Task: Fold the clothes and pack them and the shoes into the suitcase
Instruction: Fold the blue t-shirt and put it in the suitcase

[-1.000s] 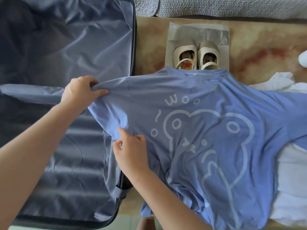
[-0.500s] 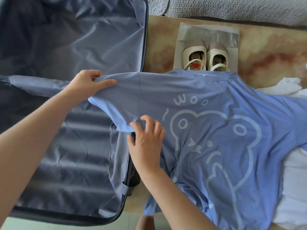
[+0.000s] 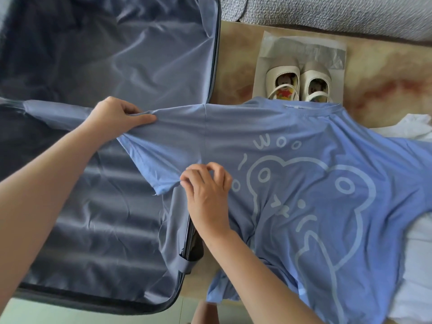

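**Blue tee: sleeve pulled taut, fold not yet made**

Head view. Blue cotton fills the right half of the picture. The blue T-shirt [image 3: 311,190] lies spread with its bear print up, mostly on the floor [image 3: 378,73], its collar just touching the heels of the shoes [image 3: 299,83]. Its near sleeve [image 3: 163,150] reaches across the rim and hangs over the open suitcase [image 3: 93,218].

The left hand [image 3: 119,118] pinches the sleeve's upper edge between thumb and curled fingers and holds it stretched out flat, as it did a second ago. The change is in the right hand [image 3: 205,195]. A second ago it nipped the sleeve's lower hem, and half a second ago its fingers were fanned open on the cloth. Now its fingers are bent and their tips gather the fabric at the underarm, beside the seam. Whether the cloth is truly caught there is hard to make out, but it looks like a light pinch.

That reads as a crease line being set: one hand anchors the body of the shirt and the other is ready to swing the sleeve inward. The folding is therefore only at its first step.

Nothing is packed. The suitcase shows only its grey-blue lining, and the shoes stand side by side on a clear plastic bag [image 3: 304,46]. A white garment [image 3: 418,265] lies partly under the shirt on the right, unfolded. Grey upholstery [image 3: 327,15] runs along the top edge.
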